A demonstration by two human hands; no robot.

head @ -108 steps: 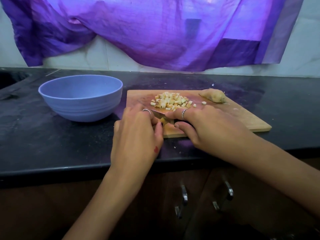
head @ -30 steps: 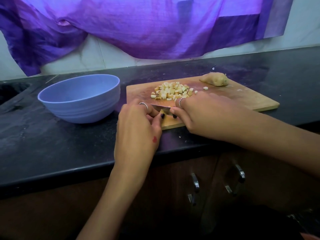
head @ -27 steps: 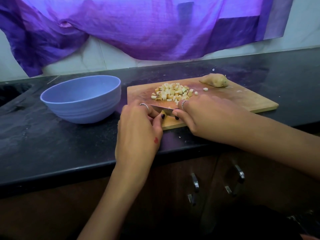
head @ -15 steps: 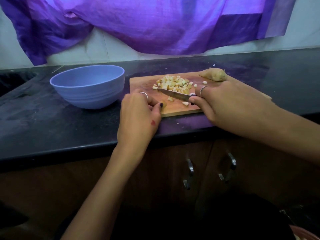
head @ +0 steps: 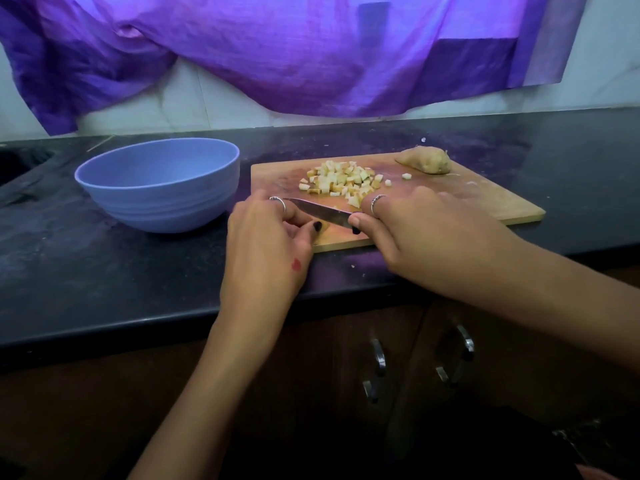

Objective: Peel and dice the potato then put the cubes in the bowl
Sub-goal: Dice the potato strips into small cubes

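Potato cubes (head: 341,178) lie heaped on the far middle of the wooden cutting board (head: 485,202), with a few strays (head: 406,176) to the right of the heap. An uncut potato piece (head: 424,160) sits at the board's far right corner, its long axis running left to right, its tapered end to the left. The board rests on the black desk (head: 104,271), long side parallel to the desk's front edge.

The right hand (head: 426,237) is curled round the handle of a knife (head: 320,212), thumb near the heel of the blade; the blade runs left and slightly away, tip by the left hand's ringed finger. The left hand (head: 266,251) has its fingers curled at the board's near left corner, under the blade; what they hold, if anything, is hidden. Both hands stand between the viewer and the cubes.

A blue bowl (head: 162,185) stands upright just left of the board. Purple cloth (head: 294,53) hangs on the wall behind. Cupboard handles (head: 377,365) show below the desk.
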